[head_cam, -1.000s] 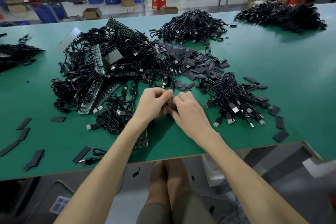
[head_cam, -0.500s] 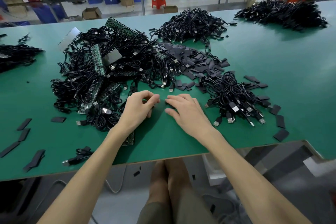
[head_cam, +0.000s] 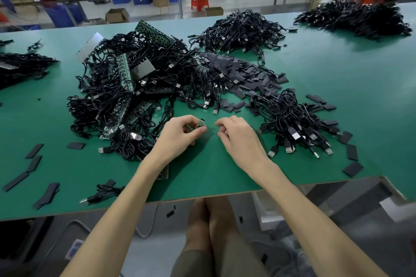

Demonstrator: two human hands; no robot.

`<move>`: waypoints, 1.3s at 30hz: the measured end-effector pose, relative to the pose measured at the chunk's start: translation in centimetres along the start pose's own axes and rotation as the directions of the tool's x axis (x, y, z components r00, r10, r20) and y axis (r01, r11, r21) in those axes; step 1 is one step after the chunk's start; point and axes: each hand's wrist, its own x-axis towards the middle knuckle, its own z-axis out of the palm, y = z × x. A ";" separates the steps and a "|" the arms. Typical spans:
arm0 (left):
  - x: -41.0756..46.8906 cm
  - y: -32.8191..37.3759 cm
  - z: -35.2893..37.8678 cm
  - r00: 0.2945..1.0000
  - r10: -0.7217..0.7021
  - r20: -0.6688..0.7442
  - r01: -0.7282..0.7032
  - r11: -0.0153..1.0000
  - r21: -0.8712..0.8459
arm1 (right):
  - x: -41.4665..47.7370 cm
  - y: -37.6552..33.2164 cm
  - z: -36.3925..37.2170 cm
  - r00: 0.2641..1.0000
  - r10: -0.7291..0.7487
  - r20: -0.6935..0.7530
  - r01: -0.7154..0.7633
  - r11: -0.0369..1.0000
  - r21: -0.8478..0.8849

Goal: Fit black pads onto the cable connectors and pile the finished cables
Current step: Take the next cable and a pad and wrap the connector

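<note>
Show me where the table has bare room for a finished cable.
Widest bare green: right, between the near cable bundle and the far-right pile. Also the strip between the left pile and the big tangle. Crowded: centre, around the loose pads.
</note>
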 end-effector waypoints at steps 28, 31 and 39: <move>-0.6 0.7 -0.4 0.986 0.069 0.153 -0.050 0.991 -0.125 | -0.5 -0.3 -0.7 0.996 0.002 0.085 -0.035 0.920 0.390; -0.5 0.6 -0.4 0.986 0.071 0.149 -0.051 0.990 -0.135 | -0.5 -0.3 -0.8 0.996 0.004 0.087 -0.039 0.915 0.402; -0.4 0.6 -0.3 0.988 0.052 0.145 -0.035 0.992 -0.119 | -0.9 -0.5 -0.5 0.996 -0.086 -0.014 0.088 0.979 0.185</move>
